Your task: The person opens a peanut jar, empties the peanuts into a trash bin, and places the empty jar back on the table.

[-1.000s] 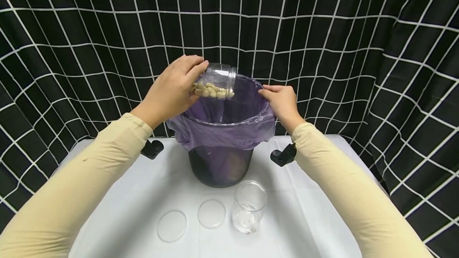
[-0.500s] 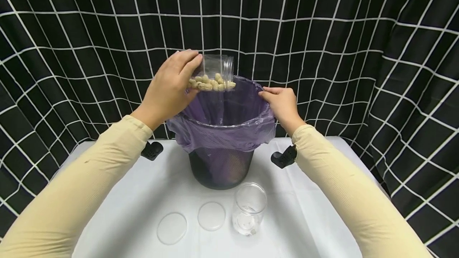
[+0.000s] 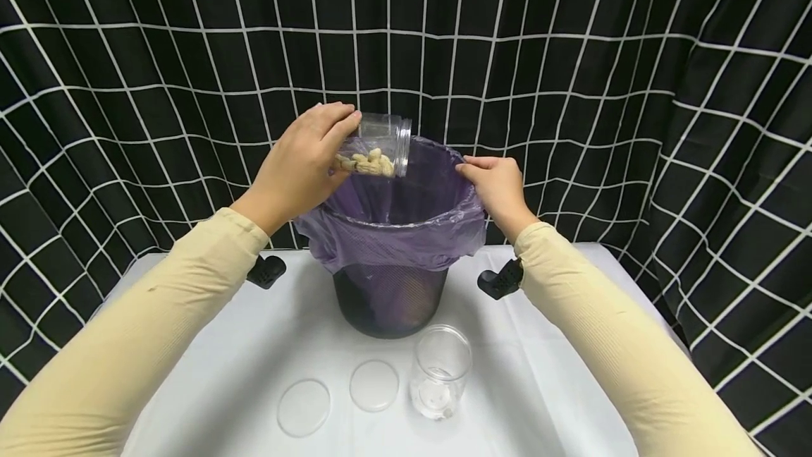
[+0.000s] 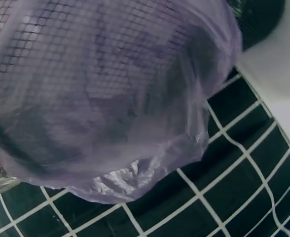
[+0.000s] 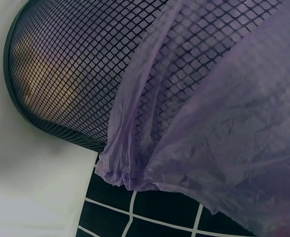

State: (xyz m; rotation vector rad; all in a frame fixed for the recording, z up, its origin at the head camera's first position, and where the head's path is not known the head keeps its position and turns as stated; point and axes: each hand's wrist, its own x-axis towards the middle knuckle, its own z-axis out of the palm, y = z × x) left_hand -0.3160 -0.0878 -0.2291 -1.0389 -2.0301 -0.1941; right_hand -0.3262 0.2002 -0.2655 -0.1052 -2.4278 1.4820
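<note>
My left hand [image 3: 304, 157] grips a clear plastic jar [image 3: 379, 129] around its base end. The jar lies almost on its side above the trash bin, its mouth facing right. Several unshelled peanuts [image 3: 368, 162] rest along its lower wall. A purple trash bag [image 3: 393, 249] lines the black mesh bin [image 3: 387, 302] and folds over its rim. At the rim's right side, my right hand [image 3: 501, 185] pinches the bag's edge. The right wrist view shows pale brown contents [image 5: 51, 84] through the mesh wall; that hand is mostly out of this view.
In front of the bin, a second clear jar [image 3: 440, 372] stands upright and uncovered on the white tablecloth [image 3: 526, 400]. Two clear round lids [image 3: 374, 386] lie to its left. A black curtain with a white grid [image 3: 419, 34] hangs behind and at the sides.
The jar in my left hand rose a little, then came back down. Its peanuts shifted toward the mouth, and fewer show inside now. My right hand has stayed on the rim.
</note>
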